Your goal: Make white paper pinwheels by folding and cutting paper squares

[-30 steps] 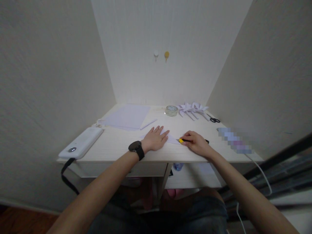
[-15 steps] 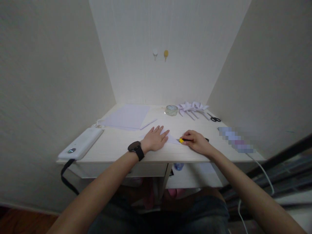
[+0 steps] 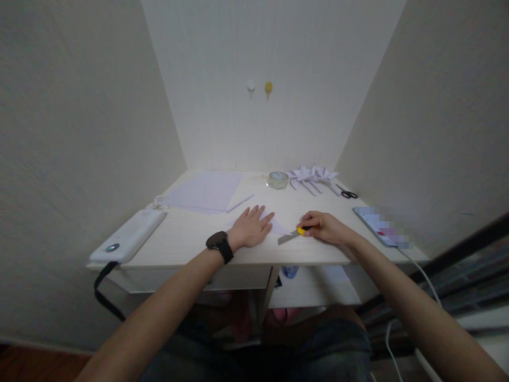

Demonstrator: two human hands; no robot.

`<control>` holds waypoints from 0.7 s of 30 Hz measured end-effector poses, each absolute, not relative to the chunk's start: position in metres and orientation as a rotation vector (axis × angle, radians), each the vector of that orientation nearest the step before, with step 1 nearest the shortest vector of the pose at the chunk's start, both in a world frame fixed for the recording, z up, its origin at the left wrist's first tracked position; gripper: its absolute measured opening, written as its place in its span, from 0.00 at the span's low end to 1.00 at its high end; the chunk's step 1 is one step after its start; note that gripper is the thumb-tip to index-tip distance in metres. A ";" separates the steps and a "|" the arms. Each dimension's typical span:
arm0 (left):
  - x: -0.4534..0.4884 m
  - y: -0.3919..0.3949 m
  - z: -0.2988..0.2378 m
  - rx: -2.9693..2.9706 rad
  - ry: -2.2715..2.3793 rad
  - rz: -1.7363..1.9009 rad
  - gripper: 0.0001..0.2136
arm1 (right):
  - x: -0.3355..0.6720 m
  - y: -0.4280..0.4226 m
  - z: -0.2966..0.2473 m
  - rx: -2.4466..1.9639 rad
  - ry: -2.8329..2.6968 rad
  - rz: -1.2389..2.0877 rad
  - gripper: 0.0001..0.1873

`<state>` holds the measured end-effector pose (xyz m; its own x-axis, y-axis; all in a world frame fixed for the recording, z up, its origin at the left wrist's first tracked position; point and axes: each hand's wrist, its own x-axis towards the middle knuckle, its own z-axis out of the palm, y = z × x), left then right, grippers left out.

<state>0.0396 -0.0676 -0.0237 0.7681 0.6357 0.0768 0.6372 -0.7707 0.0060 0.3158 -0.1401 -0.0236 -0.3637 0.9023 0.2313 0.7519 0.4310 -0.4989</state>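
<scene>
My left hand point(image 3: 251, 228) lies flat and open on a folded sheet of pale paper point(image 3: 278, 228) near the desk's front edge; a black watch point(image 3: 218, 244) is on that wrist. My right hand point(image 3: 324, 227) is closed around a yellow utility knife point(image 3: 294, 234) whose grey blade sticks out to the left, its tip just past the paper's right corner and close to the desk's front edge.
On the pale wooden desk point(image 3: 191, 239) lie a stack of pale sheets point(image 3: 207, 191), a tape roll point(image 3: 277, 180), folded paper shapes point(image 3: 312, 176), black scissors point(image 3: 348, 193), a phone point(image 3: 377, 225) with a white cable at right, and a white power bank point(image 3: 127, 236) at left. Walls enclose three sides.
The knife's blade now shows extended to the left of my right hand; before, only its yellow tip showed. My right hand shifted slightly right. My left hand stays flat on the paper.
</scene>
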 end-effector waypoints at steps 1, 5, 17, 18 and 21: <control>0.039 -0.067 -0.025 -2.935 -1.053 -0.130 0.27 | 0.319 -0.141 -0.023 -1.403 -2.218 0.449 0.13; 0.039 -0.066 -0.028 -2.940 -1.057 -0.183 0.30 | 0.329 -0.144 -0.021 -1.461 -2.188 0.422 0.13; 0.026 -0.072 0.009 -2.976 -0.822 -0.150 0.19 | 0.322 -0.151 -0.045 -1.650 -1.978 0.021 0.13; 0.026 -0.073 0.012 -2.980 -0.809 -0.135 0.16 | 0.321 -0.152 -0.046 -1.655 -1.965 0.009 0.13; 0.028 -0.078 0.018 -2.949 -0.774 -0.070 0.11 | 0.320 -0.154 -0.046 -1.653 -1.949 0.000 0.13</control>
